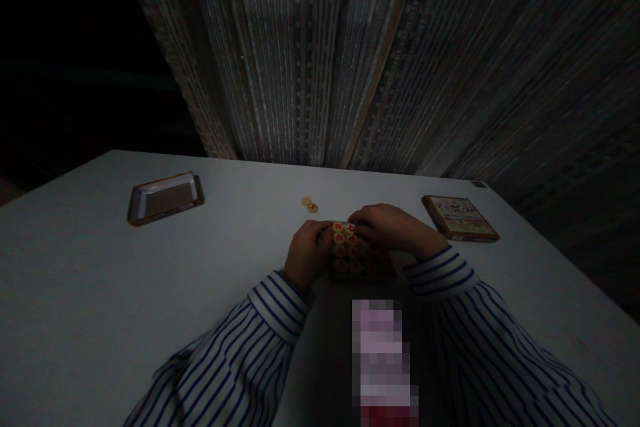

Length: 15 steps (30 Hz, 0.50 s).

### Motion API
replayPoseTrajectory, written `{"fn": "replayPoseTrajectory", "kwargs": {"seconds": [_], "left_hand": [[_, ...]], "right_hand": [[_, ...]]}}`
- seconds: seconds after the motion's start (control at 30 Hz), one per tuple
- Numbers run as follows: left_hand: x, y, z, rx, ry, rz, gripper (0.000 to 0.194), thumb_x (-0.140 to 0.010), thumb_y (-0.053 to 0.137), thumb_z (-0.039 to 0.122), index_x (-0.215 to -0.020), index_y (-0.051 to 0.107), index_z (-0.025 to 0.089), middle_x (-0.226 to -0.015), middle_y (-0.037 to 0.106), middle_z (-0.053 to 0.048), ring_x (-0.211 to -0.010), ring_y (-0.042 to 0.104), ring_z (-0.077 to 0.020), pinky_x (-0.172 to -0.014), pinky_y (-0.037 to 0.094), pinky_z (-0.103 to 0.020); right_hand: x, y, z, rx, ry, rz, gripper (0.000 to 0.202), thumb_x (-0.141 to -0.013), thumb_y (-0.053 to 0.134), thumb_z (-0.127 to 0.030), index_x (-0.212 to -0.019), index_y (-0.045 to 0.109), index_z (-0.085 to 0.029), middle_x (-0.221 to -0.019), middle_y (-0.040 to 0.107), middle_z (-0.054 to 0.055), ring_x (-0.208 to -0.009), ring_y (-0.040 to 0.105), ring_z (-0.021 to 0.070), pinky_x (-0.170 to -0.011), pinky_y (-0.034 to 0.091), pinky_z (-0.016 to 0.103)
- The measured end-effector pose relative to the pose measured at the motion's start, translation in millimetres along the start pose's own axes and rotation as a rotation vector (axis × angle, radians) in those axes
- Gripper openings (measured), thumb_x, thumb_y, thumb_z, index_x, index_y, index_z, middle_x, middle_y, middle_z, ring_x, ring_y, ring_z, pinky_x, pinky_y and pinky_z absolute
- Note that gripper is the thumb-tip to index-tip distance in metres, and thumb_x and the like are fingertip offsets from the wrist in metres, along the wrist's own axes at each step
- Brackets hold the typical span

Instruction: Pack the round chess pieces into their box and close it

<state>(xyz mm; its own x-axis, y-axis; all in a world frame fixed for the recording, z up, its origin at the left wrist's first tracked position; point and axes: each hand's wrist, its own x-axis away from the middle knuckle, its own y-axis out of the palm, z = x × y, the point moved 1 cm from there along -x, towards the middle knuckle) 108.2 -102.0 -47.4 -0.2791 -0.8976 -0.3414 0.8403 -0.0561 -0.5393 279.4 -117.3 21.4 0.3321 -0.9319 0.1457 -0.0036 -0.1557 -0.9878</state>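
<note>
Your bare right hand [387, 225] hides some of the round cream pieces with red marks [339, 238], so their full number you cannot tell. The fingertips of your bare left hand [307, 253] are lost in shadow. These marks are too small for reading, as is the print on the flat brown-edged box [461, 217]. The bottom edge cuts your white, blue-striped sleeves [240, 353]; squares blur the pink-and-red patch [383, 360].

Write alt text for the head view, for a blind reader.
Two hands, left and right, touch round game pieces with red characters, packed in rows. Two loose pieces lie beyond on a white table, between an open tray and a flat printed box.
</note>
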Motion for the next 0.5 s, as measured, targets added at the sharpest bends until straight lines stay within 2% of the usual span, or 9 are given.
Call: {"fn": "replayPoseTrajectory", "kwargs": {"seconds": [0.2,0.33,0.5], "left_hand": [[-2,-1.9,-2,0.106,-0.088,0.12,0.019,-0.08,0.051,0.026,-0.082,0.068,0.016,-0.081,0.068,-0.005,-0.075,0.061,-0.016,-0.071,0.048,-0.028],[-2,-3.5,-1,0.148,-0.16,0.134,0.021,-0.08,0.049,0.028,-0.08,0.065,0.014,-0.074,0.065,-0.003,-0.069,0.058,-0.0147,-0.067,0.045,-0.026],[-1,-4.6,0,0.216,-0.177,0.125,0.021,-0.078,0.049,0.031,-0.077,0.063,0.014,-0.07,0.064,-0.001,-0.067,0.057,-0.0134,-0.064,0.044,-0.024]], "right_hand": [[5,-12,-6,0.039,0.08,0.082,0.03,-0.088,0.038,-0.027,-0.096,0.066,-0.018,-0.094,0.07,0.008,-0.086,0.061,0.0198,-0.069,0.038,0.027],[8,-16,-5,0.081,0.139,0.097,0.031,-0.088,0.036,-0.028,-0.093,0.065,-0.018,-0.092,0.07,0.009,-0.083,0.062,0.021,-0.064,0.038,0.028],[13,-17,5,0.114,0.201,0.057,0.033,-0.089,0.035,-0.028,-0.098,0.065,-0.017,-0.097,0.069,0.011,-0.087,0.062,0.023,-0.067,0.04,0.03]]}}
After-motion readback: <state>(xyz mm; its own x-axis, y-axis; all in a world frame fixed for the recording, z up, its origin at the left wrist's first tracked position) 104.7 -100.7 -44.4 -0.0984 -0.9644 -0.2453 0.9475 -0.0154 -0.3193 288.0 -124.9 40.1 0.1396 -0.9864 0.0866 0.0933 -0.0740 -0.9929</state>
